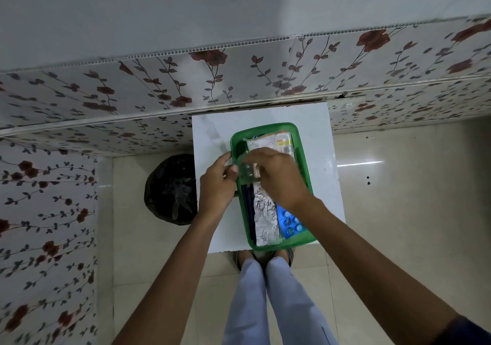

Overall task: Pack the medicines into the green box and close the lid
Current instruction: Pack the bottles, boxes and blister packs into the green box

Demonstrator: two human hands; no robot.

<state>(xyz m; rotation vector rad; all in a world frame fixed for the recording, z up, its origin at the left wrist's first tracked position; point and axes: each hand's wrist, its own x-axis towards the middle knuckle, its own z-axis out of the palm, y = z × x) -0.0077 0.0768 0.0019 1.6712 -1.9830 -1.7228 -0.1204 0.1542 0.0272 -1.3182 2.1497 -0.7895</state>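
Your green box [305, 164] sits open on the small white table [212, 142], toward its right half, with the lid nowhere over it. Inside lie a silver foil strip [265, 217] along the middle, a blue blister pack [291, 223] at the near right corner, and an orange-and-white packet [273, 141] at the far end. Your right hand [279, 177] reaches over the box, fingers curled down onto a small clear, blurred item [245, 170]; what it is you cannot tell. Your left hand [216, 185] rests at the box's left rim, thumb and fingers pinching that same clear item. A black bin [170, 190] stands on the floor left of the table.
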